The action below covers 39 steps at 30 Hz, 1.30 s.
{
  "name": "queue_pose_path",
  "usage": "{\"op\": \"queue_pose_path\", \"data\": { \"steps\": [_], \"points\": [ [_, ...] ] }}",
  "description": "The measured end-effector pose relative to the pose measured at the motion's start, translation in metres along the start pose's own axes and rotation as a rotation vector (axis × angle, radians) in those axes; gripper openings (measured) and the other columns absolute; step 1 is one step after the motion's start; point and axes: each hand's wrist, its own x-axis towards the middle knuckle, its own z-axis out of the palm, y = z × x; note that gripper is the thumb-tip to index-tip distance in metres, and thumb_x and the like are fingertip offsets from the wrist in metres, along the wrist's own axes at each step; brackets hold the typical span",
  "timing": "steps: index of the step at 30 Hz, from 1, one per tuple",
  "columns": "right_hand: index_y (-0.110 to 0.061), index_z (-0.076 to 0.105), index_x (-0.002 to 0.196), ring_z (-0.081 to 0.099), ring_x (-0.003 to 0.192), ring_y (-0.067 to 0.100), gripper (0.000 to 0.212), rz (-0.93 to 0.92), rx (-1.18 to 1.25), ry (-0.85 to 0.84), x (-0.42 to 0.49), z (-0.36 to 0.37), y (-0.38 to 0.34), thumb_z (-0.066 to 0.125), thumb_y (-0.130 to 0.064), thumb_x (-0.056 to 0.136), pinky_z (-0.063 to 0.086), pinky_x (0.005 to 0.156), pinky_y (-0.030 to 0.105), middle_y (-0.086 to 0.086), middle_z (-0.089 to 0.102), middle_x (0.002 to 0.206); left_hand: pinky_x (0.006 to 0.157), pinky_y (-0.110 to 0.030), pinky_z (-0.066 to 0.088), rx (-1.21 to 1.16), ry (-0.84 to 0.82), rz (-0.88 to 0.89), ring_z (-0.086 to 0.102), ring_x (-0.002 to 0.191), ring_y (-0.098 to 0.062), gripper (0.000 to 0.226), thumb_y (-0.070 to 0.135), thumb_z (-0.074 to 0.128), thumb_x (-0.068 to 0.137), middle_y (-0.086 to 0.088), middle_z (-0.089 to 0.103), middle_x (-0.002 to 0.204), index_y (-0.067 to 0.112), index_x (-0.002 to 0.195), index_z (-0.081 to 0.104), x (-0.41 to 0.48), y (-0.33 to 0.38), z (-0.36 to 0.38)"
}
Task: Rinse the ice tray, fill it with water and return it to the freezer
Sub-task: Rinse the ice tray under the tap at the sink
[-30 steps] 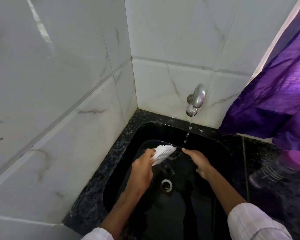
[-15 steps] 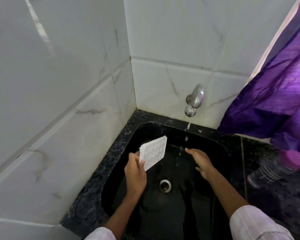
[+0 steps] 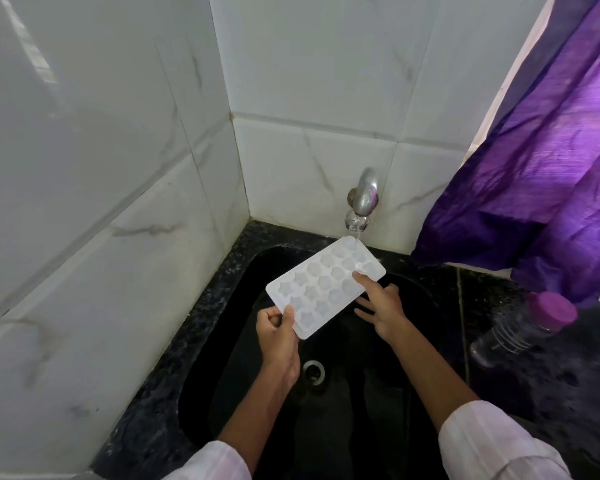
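White plastic ice tray (image 3: 324, 285), star-shaped cells up, far corner under the chrome tap (image 3: 362, 199). Our left hand (image 3: 278, 336) pinches its near corner; right hand (image 3: 381, 304) spread open, index fingertip on the tray's edge. Glossy black sink (image 3: 222, 375) below the tray.

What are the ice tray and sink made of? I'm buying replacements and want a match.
The ice tray looks like white, slightly translucent plastic, matte, with moulded cups. The sink looks like glossy black stone or composite, with a speckled granite-like rim; which one, I cannot tell.
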Motion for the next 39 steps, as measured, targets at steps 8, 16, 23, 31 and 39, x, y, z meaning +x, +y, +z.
{"op": "queue_pose_path", "data": {
  "steps": [8, 16, 23, 31, 39],
  "points": [
    [-0.013, 0.044, 0.133, 0.069, 0.099, 0.024, 0.080, -0.052, 0.148, 0.067, 0.004, 0.020, 0.007, 0.089, -0.017, 0.066, 0.062, 0.073, 0.044, 0.005, 0.065, 0.118, 0.083, -0.041, 0.059, -0.040, -0.038, -0.055, 0.069, 0.094, -0.024, 0.008, 0.004, 0.051, 0.102, -0.015, 0.066, 0.107, 0.003, 0.110, 0.048, -0.003, -0.006, -0.001],
    [-0.017, 0.027, 0.124, 0.064, 0.104, 0.025, 0.084, -0.060, 0.085, 0.190, 0.007, 0.031, 0.008, 0.090, -0.019, 0.069, 0.057, 0.092, 0.049, 0.007, 0.057, 0.121, 0.085, -0.046, 0.059, 0.024, -0.079, -0.039, 0.070, 0.095, -0.026, 0.005, 0.005, 0.052, 0.102, -0.014, 0.067, 0.105, 0.004, 0.104, 0.048, -0.004, -0.010, -0.001],
    [-0.013, 0.022, 0.134, 0.060, 0.101, 0.026, 0.090, -0.005, 0.122, 0.212, 0.002, 0.031, -0.001, 0.087, -0.011, 0.072, 0.056, 0.092, 0.050, 0.005, 0.051, 0.111, 0.084, -0.046, 0.060, 0.047, -0.094, -0.022, 0.071, 0.097, -0.026, 0.005, 0.005, 0.053, 0.101, -0.013, 0.068, 0.105, 0.004, 0.103, 0.048, -0.005, -0.012, -0.002],
    [-0.013, 0.026, 0.136, 0.059, 0.099, 0.025, 0.088, -0.010, 0.124, 0.269, -0.002, 0.034, 0.004, 0.086, -0.015, 0.072, 0.055, 0.092, 0.046, 0.007, 0.051, 0.114, 0.084, -0.046, 0.060, 0.067, -0.105, 0.013, 0.072, 0.096, -0.025, 0.007, 0.004, 0.054, 0.100, -0.015, 0.069, 0.107, 0.005, 0.100, 0.048, -0.005, -0.012, -0.002],
    [-0.017, 0.025, 0.135, 0.061, 0.102, 0.027, 0.086, 0.029, 0.201, 0.167, -0.001, 0.037, 0.002, 0.085, -0.009, 0.073, 0.055, 0.091, 0.055, 0.007, 0.053, 0.117, 0.083, -0.044, 0.059, 0.077, -0.099, 0.033, 0.071, 0.092, -0.022, 0.007, 0.004, 0.054, 0.100, -0.015, 0.068, 0.106, 0.006, 0.099, 0.048, -0.004, -0.006, -0.007]
  ]
}}
